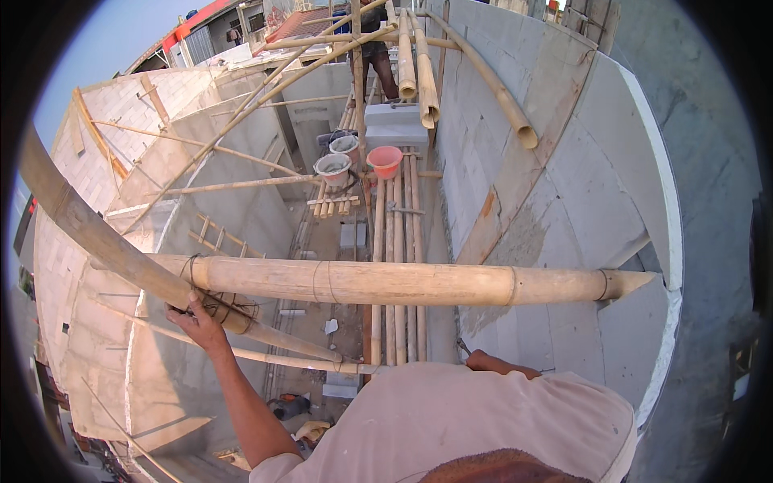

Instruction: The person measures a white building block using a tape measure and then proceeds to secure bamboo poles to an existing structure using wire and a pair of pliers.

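The left hand (pixel 198 324), thumb and fingers apart, touches the underside of a thick slanting bamboo pole (pixel 121 251) near the left end of a level bamboo beam (pixel 394 284); whether it grips, I cannot tell. The right hand (pixel 486 361) (partly hidden by the shirt (pixel 475 410)) is wrapped around a thin dark tool (pixel 462 346), beside the grey wall (pixel 555 322).
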Demonstrator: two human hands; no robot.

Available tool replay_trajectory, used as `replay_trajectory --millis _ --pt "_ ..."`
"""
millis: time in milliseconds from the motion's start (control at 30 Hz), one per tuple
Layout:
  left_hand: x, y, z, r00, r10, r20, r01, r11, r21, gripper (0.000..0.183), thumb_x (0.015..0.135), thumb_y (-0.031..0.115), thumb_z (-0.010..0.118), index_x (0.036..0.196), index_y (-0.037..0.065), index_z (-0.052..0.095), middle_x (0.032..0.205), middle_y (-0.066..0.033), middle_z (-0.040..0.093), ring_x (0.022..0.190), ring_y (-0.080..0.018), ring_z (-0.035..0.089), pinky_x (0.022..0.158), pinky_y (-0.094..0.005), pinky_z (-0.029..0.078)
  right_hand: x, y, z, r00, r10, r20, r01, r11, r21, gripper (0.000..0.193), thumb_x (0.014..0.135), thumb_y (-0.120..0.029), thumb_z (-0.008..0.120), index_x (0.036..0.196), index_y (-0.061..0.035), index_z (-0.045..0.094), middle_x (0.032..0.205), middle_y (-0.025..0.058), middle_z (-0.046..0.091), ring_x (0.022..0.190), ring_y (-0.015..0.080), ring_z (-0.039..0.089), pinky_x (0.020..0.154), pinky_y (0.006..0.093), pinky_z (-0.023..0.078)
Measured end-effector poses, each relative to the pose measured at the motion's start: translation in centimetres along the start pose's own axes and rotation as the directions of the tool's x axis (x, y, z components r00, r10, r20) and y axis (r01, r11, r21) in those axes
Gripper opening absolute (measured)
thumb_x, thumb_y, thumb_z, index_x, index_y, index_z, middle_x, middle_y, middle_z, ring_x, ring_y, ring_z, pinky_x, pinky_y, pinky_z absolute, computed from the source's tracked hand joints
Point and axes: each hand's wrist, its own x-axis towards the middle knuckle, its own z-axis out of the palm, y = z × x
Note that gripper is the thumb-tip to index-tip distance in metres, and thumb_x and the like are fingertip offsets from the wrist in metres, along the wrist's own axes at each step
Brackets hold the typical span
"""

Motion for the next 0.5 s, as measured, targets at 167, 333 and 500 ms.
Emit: replay_trajectory --millis 167,333,500 --pt "-0.1 0.8 0.5 1.000 0.005 0.000 -0.005 1.000 0.013 0.067 0.101 0.030 0.061 0.144 -0.011 0.031 0.138 -0.0255 0.041 0.123 -0.0339 0.048 0.104 -0.0420 0.040 0.8 0.7 1.0 0.999 0.031 0.034 -0.035 0.992 0.118 0.028 0.083 -0.010 0.057 0.099 0.0065 0.072 0.098 0.0248 0.072 0.084 0.0326 0.073 0.073 0.0422 0.058" --pt "0.2 0.7 0.6 1.000 -0.015 -0.008 0.015 1.000 0.016 0.069 0.101 0.032 0.061 0.145 -0.012 0.031 0.140 -0.0263 0.040 0.125 -0.0352 0.047 0.104 -0.0427 0.041 2.1 2.0 0.9 0.964 -0.192 0.186 0.258 0.850 -0.460 0.033 0.088 -0.031 0.058 0.105 -0.0101 0.076 0.108 0.0164 0.073 0.100 0.0328 0.071 0.085 0.0414 0.057" --pt "0.0 0.6 0.8 1.000 -0.019 -0.018 0.019 1.000 0.011 0.070 0.101 0.034 0.061 0.144 -0.013 0.031 0.138 -0.0273 0.041 0.126 -0.0356 0.047 0.105 -0.0430 0.041 0.3 1.6 -0.5 0.932 -0.290 0.219 0.362 0.799 -0.480 0.031 0.087 -0.030 0.063 0.102 -0.0062 0.074 0.100 0.0152 0.073 0.092 0.0303 0.071 0.080 0.0414 0.056"
